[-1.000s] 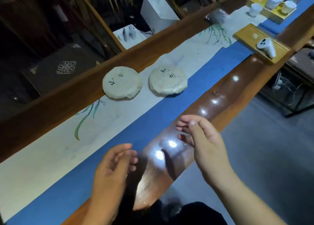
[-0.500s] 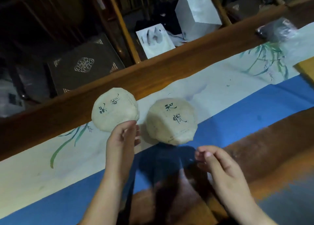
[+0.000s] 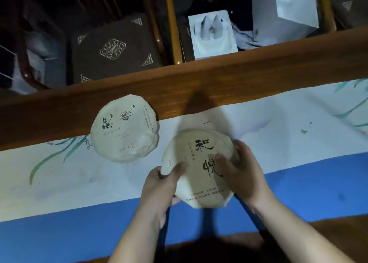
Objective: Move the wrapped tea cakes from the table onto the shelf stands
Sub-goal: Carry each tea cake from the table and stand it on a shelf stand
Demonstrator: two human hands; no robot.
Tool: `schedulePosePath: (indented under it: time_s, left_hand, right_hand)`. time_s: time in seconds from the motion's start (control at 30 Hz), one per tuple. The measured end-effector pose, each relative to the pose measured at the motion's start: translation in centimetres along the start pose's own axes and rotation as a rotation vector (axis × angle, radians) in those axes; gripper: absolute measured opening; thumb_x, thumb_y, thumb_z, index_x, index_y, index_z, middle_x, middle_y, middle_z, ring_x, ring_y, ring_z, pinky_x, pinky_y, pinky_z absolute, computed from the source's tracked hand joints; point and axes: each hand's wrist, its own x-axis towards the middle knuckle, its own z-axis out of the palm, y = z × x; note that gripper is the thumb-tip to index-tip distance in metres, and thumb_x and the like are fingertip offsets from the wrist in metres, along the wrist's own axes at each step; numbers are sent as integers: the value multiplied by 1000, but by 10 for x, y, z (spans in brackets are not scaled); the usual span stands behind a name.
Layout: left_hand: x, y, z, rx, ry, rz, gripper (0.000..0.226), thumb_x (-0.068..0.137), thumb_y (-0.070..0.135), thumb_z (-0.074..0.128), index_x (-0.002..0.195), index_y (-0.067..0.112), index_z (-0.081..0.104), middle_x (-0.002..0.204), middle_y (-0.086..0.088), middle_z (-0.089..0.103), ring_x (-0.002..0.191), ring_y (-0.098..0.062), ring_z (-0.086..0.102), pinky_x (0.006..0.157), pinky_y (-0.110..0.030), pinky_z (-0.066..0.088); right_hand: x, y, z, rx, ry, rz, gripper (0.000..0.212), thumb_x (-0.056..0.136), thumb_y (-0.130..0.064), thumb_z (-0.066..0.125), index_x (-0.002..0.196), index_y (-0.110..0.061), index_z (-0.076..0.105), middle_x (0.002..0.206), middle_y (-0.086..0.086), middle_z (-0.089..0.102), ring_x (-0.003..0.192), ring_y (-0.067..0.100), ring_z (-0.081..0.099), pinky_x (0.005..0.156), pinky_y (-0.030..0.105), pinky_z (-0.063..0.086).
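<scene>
Two round tea cakes in pale paper with black brush characters are in view. The right tea cake (image 3: 201,175) is tilted up off the runner, held between both hands. My left hand (image 3: 161,185) grips its lower left edge with the thumb on top. My right hand (image 3: 239,173) clasps its right side, thumb pressed on the face. The left tea cake (image 3: 124,129) lies flat, partly on the white runner and partly on the wooden table (image 3: 219,79). No shelf stand is in view.
A white and blue runner (image 3: 79,183) with painted green leaves covers the table. Beyond the far edge, lower down, sit a dark ornamented box (image 3: 113,50), a white printed box (image 3: 213,36) and a white bag (image 3: 284,10) among wooden chair rails.
Both hands have reached forward and taken hold of the right tea cake, tilting it up off the runner. The view has moved closer over the table.
</scene>
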Motion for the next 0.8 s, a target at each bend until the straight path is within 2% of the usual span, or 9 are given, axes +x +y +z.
schedulePosePath:
  time_s: [0.07,0.13,0.23,0.3,0.43,0.53,0.63,0.7,0.8]
  left_hand:
    - [-1,-1,8,-48,-40,6,33,88,30,77,115,13,69,102,-5,82,90,-21,79,68,-36,66]
    - [-4,1,14,-95,-96,-4,23,91,23,73,113,16,73,101,-5,83,88,-20,80,69,-36,66]
    - [-9,3,11,-205,-197,-20,31,91,19,73,121,14,71,108,-10,81,100,-30,77,89,-52,61]
    - [-15,2,7,-279,-245,6,41,88,19,76,128,13,67,118,-14,78,111,-35,73,98,-58,55]
    - [-35,5,-12,-324,-308,99,52,81,14,76,131,13,64,126,-19,73,118,-39,69,103,-61,50]
    - [-55,12,-37,-257,-302,165,56,74,7,80,129,10,64,120,-21,75,112,-41,71,101,-62,51]
    - [-79,22,-54,-176,-290,259,56,68,4,85,120,11,66,112,-20,77,105,-42,73,96,-65,53]
    - [-96,26,-64,-136,-291,321,57,61,10,89,114,14,68,108,-18,78,102,-41,74,91,-62,57]
    - [-123,23,-87,-250,-308,363,61,53,14,89,111,18,72,107,-21,77,97,-40,76,76,-50,63]
  right_hand:
    - [13,-1,1,-132,-30,68,46,71,-51,70,114,-35,59,103,-7,76,94,17,73,81,47,61]
    - [23,-9,-1,-175,-81,136,52,66,-53,70,114,-32,62,100,-4,78,91,21,75,81,47,62]
    - [26,-22,-12,13,-214,321,35,79,-30,78,112,-22,70,98,4,81,91,25,77,87,49,61]
    - [16,-25,-21,139,-293,381,35,82,-22,79,115,-14,70,101,9,81,96,30,77,92,54,58]
    - [-16,-33,-38,261,-459,403,33,86,-13,74,119,-9,69,113,17,78,106,36,73,98,56,54]
    - [-23,-62,-57,179,-585,334,41,78,-29,73,117,-16,73,116,10,78,106,26,74,96,50,56]
    - [-22,-101,-56,48,-614,97,72,71,-44,79,139,-33,56,133,-7,67,109,6,71,95,39,57]
    - [-27,-118,-37,-34,-752,21,63,79,-31,79,138,-31,56,133,4,68,114,18,70,94,43,57]
    - [-40,-132,-5,-59,-888,19,31,80,-19,75,111,-18,74,117,34,67,105,46,69,93,61,55]
